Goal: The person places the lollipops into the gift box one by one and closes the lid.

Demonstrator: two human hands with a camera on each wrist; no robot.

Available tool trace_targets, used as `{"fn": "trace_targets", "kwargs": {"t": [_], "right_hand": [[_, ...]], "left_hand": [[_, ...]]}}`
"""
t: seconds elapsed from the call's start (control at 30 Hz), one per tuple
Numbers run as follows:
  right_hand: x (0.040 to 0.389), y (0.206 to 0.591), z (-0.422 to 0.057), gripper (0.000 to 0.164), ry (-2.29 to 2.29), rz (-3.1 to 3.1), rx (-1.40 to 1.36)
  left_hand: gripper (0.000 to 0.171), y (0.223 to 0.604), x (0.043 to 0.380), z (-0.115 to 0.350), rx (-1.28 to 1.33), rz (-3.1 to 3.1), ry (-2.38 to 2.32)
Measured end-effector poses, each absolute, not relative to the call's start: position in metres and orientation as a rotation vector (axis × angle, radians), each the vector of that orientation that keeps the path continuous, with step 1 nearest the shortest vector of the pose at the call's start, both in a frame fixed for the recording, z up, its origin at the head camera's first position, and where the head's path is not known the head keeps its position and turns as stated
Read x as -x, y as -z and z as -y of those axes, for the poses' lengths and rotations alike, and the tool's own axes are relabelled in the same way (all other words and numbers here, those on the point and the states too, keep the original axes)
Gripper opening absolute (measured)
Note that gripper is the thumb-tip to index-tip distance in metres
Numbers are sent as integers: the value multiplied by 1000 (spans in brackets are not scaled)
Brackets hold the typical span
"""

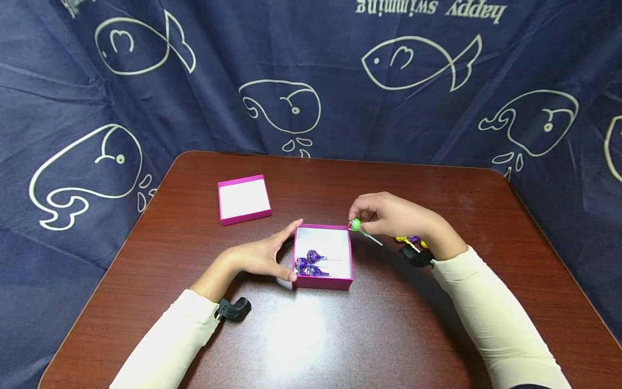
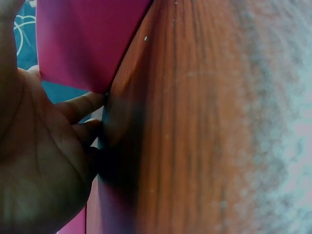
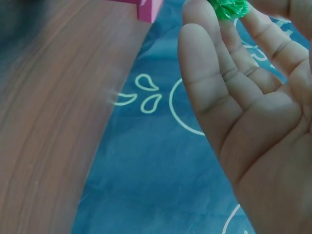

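In the head view, my right hand (image 1: 389, 213) pinches a lollipop in a green wrapper (image 1: 356, 225) beside the right back corner of a pink box (image 1: 323, 282). Its white stick points down to the right. The right wrist view shows the crinkled green wrapper (image 3: 229, 7) between the fingertips. My left hand (image 1: 259, 256) holds the box by its left side, thumb at the front corner and fingers toward the back corner. Inside the white-lined box, several purple-wrapped lollipops (image 1: 315, 256) lie at the front left, sticks to the right. Pink box wall (image 2: 83, 44) fills the left wrist view's upper left.
A pink lid with white lining (image 1: 244, 198) lies upturned behind and left of the box. Yellow and purple lollipops (image 1: 413, 239) rest on the brown table (image 1: 389, 335), partly hidden under my right wrist. A dark blue cloth (image 1: 335, 48) with fish drawings hangs behind the table.
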State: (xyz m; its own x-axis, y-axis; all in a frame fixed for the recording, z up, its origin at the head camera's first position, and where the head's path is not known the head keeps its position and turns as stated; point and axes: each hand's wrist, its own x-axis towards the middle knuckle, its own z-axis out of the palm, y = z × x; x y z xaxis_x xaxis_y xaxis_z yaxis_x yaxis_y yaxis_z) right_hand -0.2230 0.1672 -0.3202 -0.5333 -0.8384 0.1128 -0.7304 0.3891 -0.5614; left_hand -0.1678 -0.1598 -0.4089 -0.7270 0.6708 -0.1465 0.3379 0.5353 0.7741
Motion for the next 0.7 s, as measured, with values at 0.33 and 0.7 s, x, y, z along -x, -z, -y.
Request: {"fn": "trace_targets", "kwargs": {"t": [0.33,0.7], "right_hand": [[224,311,-154,19,831,-2424,1404],[226,311,-135,21,810,-2421,1452]], "left_hand": [[123,409,168,160,-830,-2350,-1043],[123,408,169,159,-818,-2335,-1052]]}}
